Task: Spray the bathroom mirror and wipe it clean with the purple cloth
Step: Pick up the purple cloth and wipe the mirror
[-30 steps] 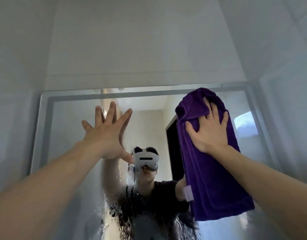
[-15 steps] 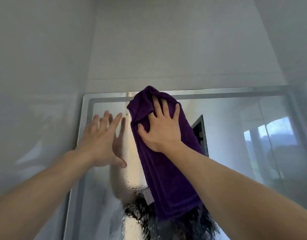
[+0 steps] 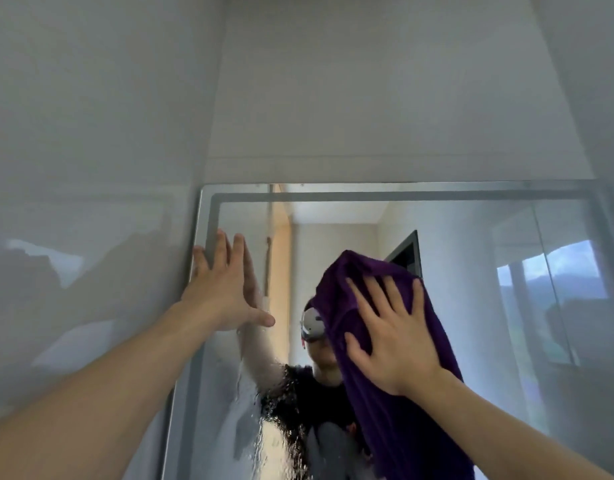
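Against the mirror (image 3: 454, 271), right hand (image 3: 392, 341) flat, fingers spread, pressing the cloth (image 3: 402, 427); left hand (image 3: 222, 289) open on its left edge. No readable writing.

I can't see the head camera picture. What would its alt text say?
A person's right hand presses a purple cloth flat against a bathroom mirror, while the left hand rests open on the mirror's left edge. Wet spray streaks cover the lower glass; white walls rise above.
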The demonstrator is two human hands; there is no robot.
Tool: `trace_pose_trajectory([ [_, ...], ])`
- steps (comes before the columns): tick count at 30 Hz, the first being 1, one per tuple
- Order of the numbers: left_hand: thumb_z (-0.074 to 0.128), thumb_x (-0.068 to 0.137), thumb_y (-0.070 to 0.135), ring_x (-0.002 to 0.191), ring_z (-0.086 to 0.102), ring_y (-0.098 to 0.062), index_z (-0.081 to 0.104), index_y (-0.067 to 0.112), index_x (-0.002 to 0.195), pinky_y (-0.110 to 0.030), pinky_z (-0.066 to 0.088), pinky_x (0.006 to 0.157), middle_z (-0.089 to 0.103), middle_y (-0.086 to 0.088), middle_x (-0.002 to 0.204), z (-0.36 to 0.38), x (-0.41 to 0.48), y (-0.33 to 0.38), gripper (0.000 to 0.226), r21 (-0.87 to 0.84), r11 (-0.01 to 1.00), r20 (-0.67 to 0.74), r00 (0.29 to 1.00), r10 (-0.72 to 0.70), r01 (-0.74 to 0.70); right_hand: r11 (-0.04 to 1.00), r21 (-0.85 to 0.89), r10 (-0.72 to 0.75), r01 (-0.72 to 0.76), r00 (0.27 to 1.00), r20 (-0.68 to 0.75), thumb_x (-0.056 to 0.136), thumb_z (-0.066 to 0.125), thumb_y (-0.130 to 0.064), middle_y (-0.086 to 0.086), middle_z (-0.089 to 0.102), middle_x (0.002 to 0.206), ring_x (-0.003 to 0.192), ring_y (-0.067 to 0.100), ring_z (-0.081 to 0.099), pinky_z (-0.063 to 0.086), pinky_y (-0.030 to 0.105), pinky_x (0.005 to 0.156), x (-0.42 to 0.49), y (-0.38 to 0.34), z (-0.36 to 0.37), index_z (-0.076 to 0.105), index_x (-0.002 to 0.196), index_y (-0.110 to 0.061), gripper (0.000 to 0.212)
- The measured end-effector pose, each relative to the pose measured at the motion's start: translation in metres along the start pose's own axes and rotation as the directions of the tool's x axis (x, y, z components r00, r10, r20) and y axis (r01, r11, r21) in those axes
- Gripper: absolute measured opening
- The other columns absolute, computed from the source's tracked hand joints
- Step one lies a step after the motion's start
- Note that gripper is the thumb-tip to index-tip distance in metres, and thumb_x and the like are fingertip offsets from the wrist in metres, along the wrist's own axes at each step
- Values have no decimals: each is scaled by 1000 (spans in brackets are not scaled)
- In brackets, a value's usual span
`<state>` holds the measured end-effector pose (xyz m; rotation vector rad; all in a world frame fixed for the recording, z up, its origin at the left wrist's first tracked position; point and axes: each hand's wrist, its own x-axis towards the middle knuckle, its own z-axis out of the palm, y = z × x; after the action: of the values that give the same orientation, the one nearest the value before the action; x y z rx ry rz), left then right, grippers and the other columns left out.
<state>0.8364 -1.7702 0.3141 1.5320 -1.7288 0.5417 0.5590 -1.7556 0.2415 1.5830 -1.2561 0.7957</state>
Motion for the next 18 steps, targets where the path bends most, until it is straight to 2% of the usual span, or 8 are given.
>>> trace_pose_trajectory([
  [2,78,41,80,145,-27,-45,-33,23,148,-56,3,122,-34,-3,160,2,3,-1,164,13,1000,2,1000,4,-4,995,-16,94,-94,996,-6,91,34,-60,8,24,166,153,34,18,5,69,119,10,26,-9,29,155,-26,73],
  [5,77,42,80,145,-27,-45,-33,23,148,-55,2,122,-34,-3,160,6,4,-3,163,4,1000,-20,1000,20,-20,987,-2,160,-161,986,-51,92,28,-60,6,11,168,155,32,6,0,68,119,49,40,-19,23,156,-26,73],
  [7,77,44,79,145,-28,-44,-33,24,148,-55,1,121,-36,-2,159,7,3,-4,162,7,1000,-31,999,29,-29,982,38,189,-186,977,-97,93,25,-61,5,6,169,155,31,1,-2,68,119,82,32,-25,20,157,-27,73],
  [10,78,48,77,144,-31,-42,-32,24,149,-55,1,122,-36,0,159,4,3,-3,159,-23,999,-38,998,44,-45,975,90,214,-203,967,-138,93,24,-61,4,4,169,155,30,-2,-5,68,118,127,1,-31,30,154,-25,71],
  [14,81,47,74,148,-29,-26,-28,22,151,-45,-2,123,-32,0,161,13,-30,-18,159,-122,987,-129,987,92,-108,989,109,116,-100,981,-156,92,23,-61,6,7,169,155,30,-1,-6,69,118,157,-64,-27,38,151,-23,71],
  [16,81,50,72,150,-25,-24,-21,19,153,-41,-2,123,-27,-3,162,24,-50,-24,155,-61,985,-144,978,150,-160,997,82,21,-8,987,-157,92,23,-60,6,10,169,155,31,1,-6,69,117,162,-95,-22,38,150,-23,71],
  [18,82,52,68,151,-19,-24,-14,17,155,-43,0,125,-18,-9,165,32,-60,-28,150,33,974,-124,966,229,-226,996,66,-52,62,988,-148,92,23,-60,6,11,169,155,31,4,-4,70,117,163,-119,-16,30,155,-24,72],
])
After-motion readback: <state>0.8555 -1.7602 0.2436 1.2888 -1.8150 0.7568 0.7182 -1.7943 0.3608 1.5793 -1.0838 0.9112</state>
